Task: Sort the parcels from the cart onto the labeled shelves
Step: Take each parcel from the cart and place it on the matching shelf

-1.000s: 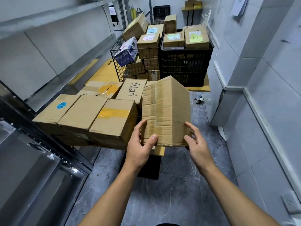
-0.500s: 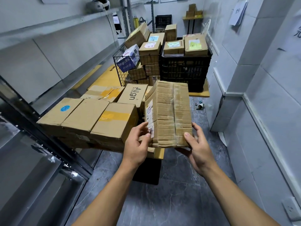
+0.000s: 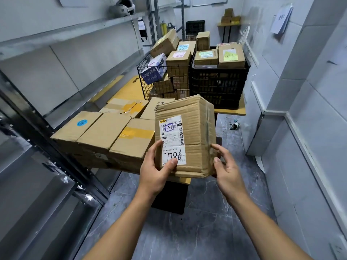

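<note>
I hold a creased brown cardboard parcel [image 3: 195, 134] in front of me, its white shipping label [image 3: 171, 139] with handwritten digits turned toward me. My left hand [image 3: 155, 171] grips its lower left corner, thumb on the label. My right hand [image 3: 227, 169] supports its lower right edge. Behind it, several brown parcels [image 3: 105, 132] lie packed on the flat cart [image 3: 185, 180]. Grey metal shelves [image 3: 62, 34] run along the left wall.
Farther back a wire basket [image 3: 150, 72] and a black crate [image 3: 217, 85], both stacked with labelled boxes, stand on a wooden platform [image 3: 232, 110]. A tiled wall with a jutting corner [image 3: 262, 113] closes the right side. Small debris [image 3: 234, 125] lies on the grey floor.
I have turned the parcel in my hands so its labelled face now points at me, and raised it slightly. The view has tilted up a little.
</note>
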Available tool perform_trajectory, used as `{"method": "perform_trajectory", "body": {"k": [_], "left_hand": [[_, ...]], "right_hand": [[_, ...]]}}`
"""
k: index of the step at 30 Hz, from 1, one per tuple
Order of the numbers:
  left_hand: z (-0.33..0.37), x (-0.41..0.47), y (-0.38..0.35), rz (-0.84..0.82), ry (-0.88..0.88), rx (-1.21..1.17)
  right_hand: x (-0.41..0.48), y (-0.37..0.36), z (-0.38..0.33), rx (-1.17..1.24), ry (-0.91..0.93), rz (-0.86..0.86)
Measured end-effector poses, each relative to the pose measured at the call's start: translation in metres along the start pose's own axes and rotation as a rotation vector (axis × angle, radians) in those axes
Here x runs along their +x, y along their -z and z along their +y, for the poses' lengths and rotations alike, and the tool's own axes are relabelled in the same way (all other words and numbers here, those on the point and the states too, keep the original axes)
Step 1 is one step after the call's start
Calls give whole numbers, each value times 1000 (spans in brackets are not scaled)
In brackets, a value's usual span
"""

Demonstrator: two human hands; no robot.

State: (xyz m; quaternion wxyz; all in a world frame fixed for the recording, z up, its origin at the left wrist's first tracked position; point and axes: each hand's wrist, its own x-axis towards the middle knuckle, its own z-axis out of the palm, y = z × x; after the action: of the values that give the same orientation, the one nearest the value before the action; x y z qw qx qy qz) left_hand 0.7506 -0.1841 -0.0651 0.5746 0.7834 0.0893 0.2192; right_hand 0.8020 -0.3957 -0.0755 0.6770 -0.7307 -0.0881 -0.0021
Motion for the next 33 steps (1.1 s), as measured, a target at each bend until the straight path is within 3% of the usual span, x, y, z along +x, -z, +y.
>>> {"method": "perform_trajectory", "body": {"k": [5,16,25,33], "left_hand": [[7,-5,13,78,-71,70],[13,-34,73,339,-91,208],[19,-74,151,545,-120,273],[28,-124,242,586,-112,397]], "right_hand": [[0,-11,-16,-36,74,-61],[-9,-70,-38,-24,131,-381],[-45,-166,-67,66,187,-460],[-107,-246,-97,187,210,-495]]}}
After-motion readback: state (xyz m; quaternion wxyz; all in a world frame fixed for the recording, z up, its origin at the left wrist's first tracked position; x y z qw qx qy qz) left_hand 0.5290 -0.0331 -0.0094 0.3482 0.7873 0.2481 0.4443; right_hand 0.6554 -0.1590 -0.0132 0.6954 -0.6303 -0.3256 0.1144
